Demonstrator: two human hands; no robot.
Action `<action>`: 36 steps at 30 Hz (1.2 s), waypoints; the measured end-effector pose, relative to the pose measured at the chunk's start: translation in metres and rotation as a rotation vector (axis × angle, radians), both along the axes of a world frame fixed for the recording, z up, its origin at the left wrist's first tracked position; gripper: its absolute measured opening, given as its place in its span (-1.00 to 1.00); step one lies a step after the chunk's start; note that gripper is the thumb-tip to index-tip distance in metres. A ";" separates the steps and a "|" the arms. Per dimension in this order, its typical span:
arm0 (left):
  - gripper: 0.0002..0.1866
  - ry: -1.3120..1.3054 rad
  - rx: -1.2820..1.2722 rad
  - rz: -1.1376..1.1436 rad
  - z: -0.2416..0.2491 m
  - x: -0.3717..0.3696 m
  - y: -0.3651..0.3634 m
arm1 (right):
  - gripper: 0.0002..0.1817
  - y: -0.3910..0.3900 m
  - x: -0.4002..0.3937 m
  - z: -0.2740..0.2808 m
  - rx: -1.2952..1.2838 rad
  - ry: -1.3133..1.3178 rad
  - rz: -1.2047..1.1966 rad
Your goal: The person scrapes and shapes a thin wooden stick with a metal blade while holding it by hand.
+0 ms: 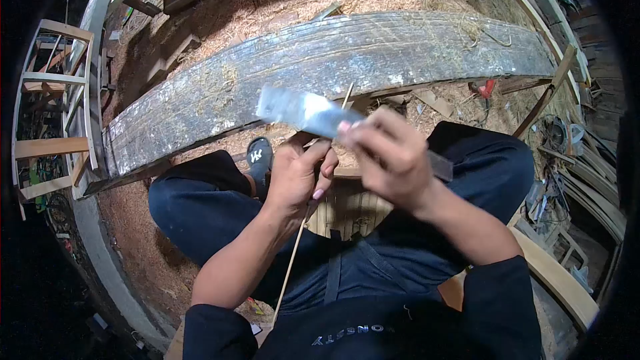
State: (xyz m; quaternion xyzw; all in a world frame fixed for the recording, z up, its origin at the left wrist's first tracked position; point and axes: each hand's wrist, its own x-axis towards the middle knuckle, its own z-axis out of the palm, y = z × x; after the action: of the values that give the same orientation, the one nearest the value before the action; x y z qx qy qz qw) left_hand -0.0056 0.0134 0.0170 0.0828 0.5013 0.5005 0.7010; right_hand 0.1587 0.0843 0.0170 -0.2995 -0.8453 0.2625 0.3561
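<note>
In the head view my right hand (393, 153) is closed round a wide, shiny metal blade (293, 110), smeared by motion. A darker flat end (441, 167) sticks out on the other side of that hand. My left hand (297, 170) has its fingers wrapped round a thin, pale cane-like strip (291, 270). The strip runs from my lap up through the fist, and its upper tip shows just past the blade, which crosses over it. Both hands are close together above my lap, near the front edge of a worn wooden plank (360, 47).
Shavings (280, 0) cover the ground beyond the plank. At the left stands a wooden slatted frame (53, 90). A red-handled tool (487, 88) lies under the plank's right end. Curved wood strips (593, 193) are piled at the far right. My sandalled foot (259, 160) is below the plank.
</note>
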 end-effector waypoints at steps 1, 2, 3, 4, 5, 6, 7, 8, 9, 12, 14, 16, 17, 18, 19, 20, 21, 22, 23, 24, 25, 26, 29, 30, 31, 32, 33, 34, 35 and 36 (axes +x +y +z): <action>-0.73 -0.009 0.021 -0.013 -0.004 -0.001 0.000 | -0.88 0.006 0.001 -0.002 -0.007 -0.060 -0.046; -0.72 -0.035 0.021 0.006 -0.003 0.000 -0.001 | -0.91 0.010 -0.001 -0.003 -0.037 -0.005 -0.117; -0.71 -0.064 0.026 0.024 -0.001 0.001 0.000 | -0.91 0.008 -0.001 -0.002 -0.032 -0.007 -0.120; -0.71 -0.068 0.033 0.022 -0.001 0.003 0.000 | -0.87 0.003 0.000 0.000 0.014 -0.011 -0.031; -0.69 -0.026 0.003 0.039 -0.001 0.004 0.000 | -0.81 -0.002 0.000 0.002 0.057 -0.016 0.063; -0.66 0.019 -0.031 0.059 -0.001 0.004 -0.001 | -0.81 -0.008 -0.003 0.001 0.023 0.030 0.076; -0.66 0.023 -0.035 0.061 -0.001 0.003 0.000 | -0.81 -0.004 -0.002 0.000 0.019 0.033 0.078; -0.71 -0.017 -0.008 0.037 -0.002 0.001 0.001 | -0.85 0.003 0.000 -0.002 0.011 -0.007 0.008; -0.76 -0.059 0.020 0.013 -0.002 0.000 0.000 | -0.88 0.008 0.000 -0.004 0.002 -0.048 -0.062; -0.77 -0.044 -0.020 0.015 0.000 0.001 -0.001 | -0.89 0.003 0.000 -0.003 -0.004 0.002 -0.037; -0.80 0.049 -0.176 0.018 0.006 0.004 0.002 | -0.89 -0.008 -0.006 0.004 0.008 0.046 0.047; -0.82 -0.004 -0.097 0.010 0.003 0.001 0.003 | -0.88 0.004 -0.003 0.002 -0.036 0.016 -0.040; -0.83 -0.063 -0.007 0.000 0.002 0.000 0.002 | -0.88 0.010 -0.002 0.000 -0.069 -0.020 -0.128; -0.83 -0.092 0.019 0.011 0.001 0.001 0.001 | -0.88 0.011 -0.002 -0.002 -0.053 -0.004 -0.128; -0.83 -0.095 0.027 0.010 0.004 0.003 0.002 | -0.88 0.007 -0.003 0.000 -0.045 -0.007 -0.130; -0.82 -0.021 -0.054 0.007 0.008 0.004 0.002 | -0.89 -0.004 -0.005 0.003 -0.021 0.011 -0.054; -0.80 0.055 -0.140 0.007 0.010 0.005 0.002 | -0.89 -0.009 -0.006 0.004 -0.001 0.031 0.025; -0.81 0.028 -0.141 0.045 0.007 0.006 0.002 | -0.89 -0.007 -0.004 -0.002 -0.039 0.019 0.027; -0.81 0.033 -0.149 0.044 0.004 0.004 0.002 | -0.90 -0.001 -0.002 -0.001 -0.032 0.002 -0.001; -0.83 -0.016 -0.069 0.012 0.002 0.002 0.001 | -0.90 0.005 -0.003 -0.001 -0.048 0.001 -0.060; -0.84 -0.068 0.019 -0.019 0.001 0.001 0.002 | -0.90 0.009 -0.003 0.000 -0.055 -0.003 -0.118; -0.82 -0.068 -0.002 0.000 0.002 0.002 0.003 | -0.88 0.009 -0.001 -0.001 -0.020 -0.063 -0.099; -0.84 0.068 -0.052 0.045 0.003 0.006 0.003 | -0.86 -0.008 -0.005 0.002 -0.003 0.022 0.069; -0.90 0.085 -0.053 0.011 0.005 0.005 0.003 | -0.85 -0.004 -0.002 -0.001 -0.012 -0.019 0.041; -0.77 0.104 -0.057 -0.025 0.006 0.002 0.002 | -0.85 0.000 -0.003 -0.001 -0.060 -0.014 -0.005; -0.71 0.101 -0.028 -0.047 0.001 0.001 0.002 | -0.85 0.000 -0.005 -0.001 -0.046 -0.017 -0.014; -0.64 0.096 0.009 -0.066 -0.003 0.000 0.004 | -0.85 0.001 -0.006 0.000 -0.022 -0.023 -0.020; -0.64 0.094 0.015 -0.067 -0.001 0.003 0.004 | -0.85 0.000 -0.006 0.001 0.026 -0.041 -0.002; -0.67 0.101 -0.034 -0.044 0.002 0.005 0.003 | -0.86 -0.003 -0.005 0.001 0.074 -0.058 0.013; -0.70 0.108 -0.085 -0.018 0.003 0.006 0.004 | -0.87 -0.005 -0.003 0.000 0.061 -0.075 0.028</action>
State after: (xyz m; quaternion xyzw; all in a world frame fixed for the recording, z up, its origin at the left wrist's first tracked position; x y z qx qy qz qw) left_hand 0.0006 0.0170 0.0204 0.0844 0.5583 0.4672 0.6804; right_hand 0.1558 0.0792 0.0171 -0.2865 -0.8697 0.2301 0.3295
